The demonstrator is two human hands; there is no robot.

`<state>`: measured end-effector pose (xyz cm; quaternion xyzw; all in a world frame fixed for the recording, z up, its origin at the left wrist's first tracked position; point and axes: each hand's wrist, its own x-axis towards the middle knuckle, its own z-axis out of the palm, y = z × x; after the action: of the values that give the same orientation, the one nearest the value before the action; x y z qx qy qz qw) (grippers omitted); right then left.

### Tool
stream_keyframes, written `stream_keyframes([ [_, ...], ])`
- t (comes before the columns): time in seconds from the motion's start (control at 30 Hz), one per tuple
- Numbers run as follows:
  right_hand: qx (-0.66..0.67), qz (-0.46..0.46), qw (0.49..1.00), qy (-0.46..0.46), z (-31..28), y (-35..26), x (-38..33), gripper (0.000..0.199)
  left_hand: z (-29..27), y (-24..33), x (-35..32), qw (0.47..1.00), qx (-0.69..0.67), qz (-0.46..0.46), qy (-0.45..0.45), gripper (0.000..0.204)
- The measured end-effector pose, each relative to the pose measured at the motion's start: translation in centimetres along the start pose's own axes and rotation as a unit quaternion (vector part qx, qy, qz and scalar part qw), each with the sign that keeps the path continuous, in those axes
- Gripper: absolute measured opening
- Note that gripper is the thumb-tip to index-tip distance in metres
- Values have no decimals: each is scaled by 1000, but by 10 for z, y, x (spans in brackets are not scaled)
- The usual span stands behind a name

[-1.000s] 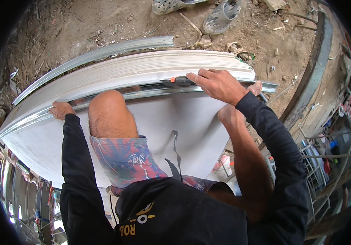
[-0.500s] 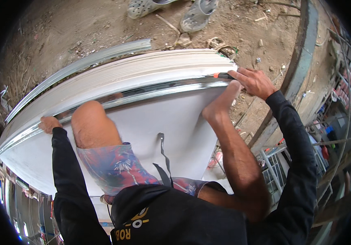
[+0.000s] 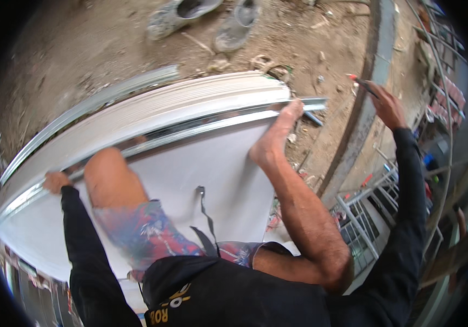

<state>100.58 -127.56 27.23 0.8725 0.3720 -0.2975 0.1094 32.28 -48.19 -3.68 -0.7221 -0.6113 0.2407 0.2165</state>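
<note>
Littered bare earth [image 3: 310, 52] under stacked white boards [image 3: 206, 96]: metal channel [image 3: 206, 122], long axis left-to-right across them, left hand [image 3: 55, 181] nearer, touching its left stretch, finger grip unclear; right hand [image 3: 390, 108], fingers closed around utility knife [image 3: 364, 85], apart beyond its right end.

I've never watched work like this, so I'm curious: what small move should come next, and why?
Perhaps set the orange-and-black cutter down, well away from the bare foot. The right hand holds it out past the white board, clear of the metal strip, while the left hand and that foot are at the strip.
</note>
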Motion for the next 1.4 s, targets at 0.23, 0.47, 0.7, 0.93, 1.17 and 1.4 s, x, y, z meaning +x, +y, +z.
stream_keyframes([
  [0.23,194,-15,955,222,94,-105,69,50,-58,-62,-18,911,47,-246,328,42],
  [0.47,153,-115,946,264,153,-354,105,46,-153,87,-77,891,-390,-230,-21,61],
  [0.7,35,-75,924,372,188,-517,85,55,-144,44,-78,861,-453,-232,-26,58],
  [0.93,18,-17,955,294,234,-528,5,69,-61,10,-130,851,-481,-166,128,57],
  [1.17,91,-20,937,335,236,-547,-29,61,-57,-8,-153,845,-495,-162,117,52],
  [1.4,245,-27,891,381,244,-542,-31,52,-37,-65,-152,887,-420,-187,-27,47],
])
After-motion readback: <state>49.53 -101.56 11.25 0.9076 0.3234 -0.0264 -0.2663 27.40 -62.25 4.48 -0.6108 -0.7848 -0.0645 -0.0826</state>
